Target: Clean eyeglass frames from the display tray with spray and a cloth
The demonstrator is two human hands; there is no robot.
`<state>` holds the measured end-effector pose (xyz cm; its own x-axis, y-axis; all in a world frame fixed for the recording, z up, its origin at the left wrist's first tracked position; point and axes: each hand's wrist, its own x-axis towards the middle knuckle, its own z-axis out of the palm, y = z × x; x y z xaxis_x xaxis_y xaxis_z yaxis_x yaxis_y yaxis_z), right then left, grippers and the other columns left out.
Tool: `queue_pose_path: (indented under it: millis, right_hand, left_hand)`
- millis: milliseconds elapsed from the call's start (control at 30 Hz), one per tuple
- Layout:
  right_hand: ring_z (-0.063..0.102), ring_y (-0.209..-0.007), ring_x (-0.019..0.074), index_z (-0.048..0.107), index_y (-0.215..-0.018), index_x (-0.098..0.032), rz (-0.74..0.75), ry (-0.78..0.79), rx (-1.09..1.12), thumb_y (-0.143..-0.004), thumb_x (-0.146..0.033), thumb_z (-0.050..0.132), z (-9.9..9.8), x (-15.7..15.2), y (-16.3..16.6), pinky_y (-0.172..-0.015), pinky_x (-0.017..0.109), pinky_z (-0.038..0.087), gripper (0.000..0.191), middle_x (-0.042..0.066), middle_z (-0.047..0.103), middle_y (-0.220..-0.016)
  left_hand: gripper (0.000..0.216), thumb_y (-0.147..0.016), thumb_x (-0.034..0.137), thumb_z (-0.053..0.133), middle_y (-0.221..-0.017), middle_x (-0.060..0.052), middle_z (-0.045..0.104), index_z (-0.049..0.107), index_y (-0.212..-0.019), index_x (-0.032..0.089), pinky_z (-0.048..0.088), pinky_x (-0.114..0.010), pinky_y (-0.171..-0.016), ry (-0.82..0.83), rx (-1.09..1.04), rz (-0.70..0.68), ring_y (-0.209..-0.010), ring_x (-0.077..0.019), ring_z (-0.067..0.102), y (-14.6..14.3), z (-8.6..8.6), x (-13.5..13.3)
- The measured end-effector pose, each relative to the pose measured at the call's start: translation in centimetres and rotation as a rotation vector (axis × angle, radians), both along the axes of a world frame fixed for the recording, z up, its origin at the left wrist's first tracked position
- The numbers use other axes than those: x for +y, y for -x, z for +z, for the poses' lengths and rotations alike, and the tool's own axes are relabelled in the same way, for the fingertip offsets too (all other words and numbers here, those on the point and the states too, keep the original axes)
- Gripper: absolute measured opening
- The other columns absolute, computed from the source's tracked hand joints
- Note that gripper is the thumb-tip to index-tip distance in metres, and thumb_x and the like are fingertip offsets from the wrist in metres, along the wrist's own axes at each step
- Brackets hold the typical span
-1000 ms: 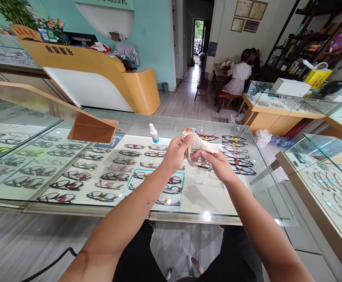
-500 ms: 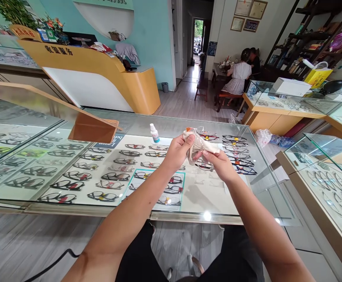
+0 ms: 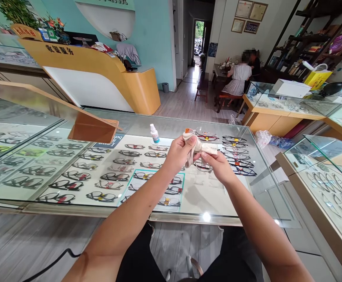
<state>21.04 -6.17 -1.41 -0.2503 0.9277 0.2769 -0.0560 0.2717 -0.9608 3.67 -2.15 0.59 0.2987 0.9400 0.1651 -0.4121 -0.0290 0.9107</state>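
Note:
Above the glass counter, both hands are closed on a cream cloth (image 3: 206, 149). My left hand (image 3: 178, 152) pinches it with the thumb on top, and a fold hangs below the fingers. My right hand (image 3: 220, 166) pinches the other end between thumb and fingers. An orange tag (image 3: 187, 130) and a clear edge stick out of the cloth past my left fingertips; it looks like part of a pair of glasses, mostly hidden. A small white spray bottle (image 3: 154, 134) with a teal label stands upright on the counter to the left of my hands.
Under the glass counter top (image 3: 159, 216) lie rows of eyeglass frames (image 3: 105, 196). A brown wooden board or stand (image 3: 93, 127) rises at the left. Another glass case (image 3: 320, 172) stands at the right. Two people (image 3: 241, 78) sit at a far table.
The cloth has been drawn narrower between my hands, and my right hand has shifted slightly. The orange tag shows more clearly. The bottle has stayed in place.

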Motion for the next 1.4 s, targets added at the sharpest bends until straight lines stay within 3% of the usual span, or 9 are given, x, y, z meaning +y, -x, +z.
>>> queue_pose_path:
  millis: [200, 367, 467, 633, 833, 933, 1067, 1267, 1400]
  right_hand:
    - [0.052, -0.079, 0.0202, 0.084, -0.093, -0.024, 0.019, 0.015, 0.063, -0.102, -0.057, 0.068, -0.5, 0.2, -0.5, -0.073, 0.034, 0.044, 0.038, 0.005, 0.072, -0.09]
    - [0.049, -0.073, 0.0178, 0.084, -0.094, -0.023, 0.034, 0.041, 0.016, -0.103, -0.059, 0.066, -0.7, -0.1, 0.4, -0.071, 0.033, 0.041, 0.041, 0.003, 0.068, -0.083]
    - [0.052, -0.078, 0.0193, 0.084, -0.094, -0.023, 0.018, 0.031, 0.032, -0.102, -0.057, 0.068, -0.4, -0.1, -0.1, -0.073, 0.033, 0.041, 0.038, 0.004, 0.071, -0.088]
    - [0.057, -0.083, 0.0219, 0.084, -0.091, -0.024, 0.014, 0.034, 0.074, -0.1, -0.058, 0.071, -0.3, 0.2, -0.5, -0.077, 0.035, 0.044, 0.038, 0.005, 0.075, -0.09]
    - [0.052, -0.075, 0.0188, 0.085, -0.089, -0.023, 0.016, 0.012, 0.038, -0.099, -0.061, 0.07, -0.1, 0.0, 0.8, -0.074, 0.034, 0.043, 0.042, 0.004, 0.072, -0.085]
    - [0.056, -0.081, 0.021, 0.085, -0.089, -0.023, -0.004, 0.016, 0.023, -0.099, -0.062, 0.07, 0.0, 0.0, 0.3, -0.077, 0.034, 0.045, 0.043, 0.005, 0.074, -0.088]
    - [0.058, -0.082, 0.0218, 0.085, -0.091, -0.023, -0.046, 0.05, 0.058, -0.099, -0.06, 0.071, -0.5, 0.4, -0.5, -0.074, 0.034, 0.045, 0.04, 0.006, 0.076, -0.088]
    - [0.06, -0.078, 0.0203, 0.086, -0.093, -0.022, 0.053, 0.075, 0.039, -0.1, -0.062, 0.069, -0.5, 0.1, 0.5, -0.076, 0.034, 0.047, 0.044, 0.005, 0.078, -0.089]
    - [0.065, -0.085, 0.0228, 0.085, -0.091, -0.023, 0.008, 0.062, 0.051, -0.099, -0.06, 0.07, -0.3, 0.0, 0.4, -0.085, 0.036, 0.051, 0.042, 0.005, 0.078, -0.09]
  left_hand:
    - [0.047, -0.074, 0.047, 0.099, -0.071, -0.001, 0.069, 0.068, -0.092, 0.016, 0.05, -0.025, -0.06, -0.087, 0.037, -0.137, -0.062, -0.013, 0.064, 0.5, 0.2, -0.1]
    - [0.05, -0.082, 0.059, 0.09, -0.054, 0.005, 0.058, 0.059, -0.082, 0.019, 0.037, -0.024, -0.045, -0.031, 0.047, -0.014, -0.042, -0.0095, 0.05, 0.1, 0.0, -0.4]
    - [0.05, -0.091, 0.064, 0.08, -0.06, -0.003, 0.066, 0.064, -0.082, 0.017, 0.046, -0.026, -0.052, -0.103, 0.104, -0.108, -0.051, -0.0133, 0.059, 1.0, 0.1, 0.3]
    - [0.045, -0.078, 0.048, 0.096, -0.071, -0.001, 0.071, 0.067, -0.095, 0.017, 0.05, -0.026, -0.062, -0.135, 0.059, -0.229, -0.063, -0.0135, 0.064, 1.3, 0.0, 0.7]
    - [0.048, -0.088, 0.06, 0.085, -0.054, 0.004, 0.059, 0.058, -0.086, 0.02, 0.038, -0.023, -0.048, -0.091, 0.031, -0.062, -0.044, -0.0093, 0.05, -0.1, -0.7, 0.2]
    - [0.052, -0.092, 0.067, 0.077, -0.058, -0.001, 0.064, 0.061, -0.083, 0.018, 0.044, -0.026, -0.051, -0.106, 0.084, -0.095, -0.048, -0.0124, 0.057, 0.7, -0.7, 0.9]
    - [0.05, -0.082, 0.058, 0.09, -0.076, -0.004, 0.073, 0.068, -0.097, 0.016, 0.052, -0.027, -0.063, -0.141, 0.097, -0.161, -0.065, -0.015, 0.067, 1.2, -0.7, 1.3]
    - [0.044, -0.092, 0.058, 0.081, -0.049, 0.009, 0.052, 0.055, -0.091, 0.023, 0.034, -0.022, -0.047, -0.118, 0.066, -0.04, -0.042, -0.0081, 0.04, -0.4, -1.4, 0.0]
    - [0.052, -0.091, 0.07, 0.076, -0.053, 0.004, 0.058, 0.059, -0.086, 0.021, 0.042, -0.025, -0.049, -0.09, 0.061, -0.042, -0.045, -0.0107, 0.05, 0.0, -1.4, 0.5]
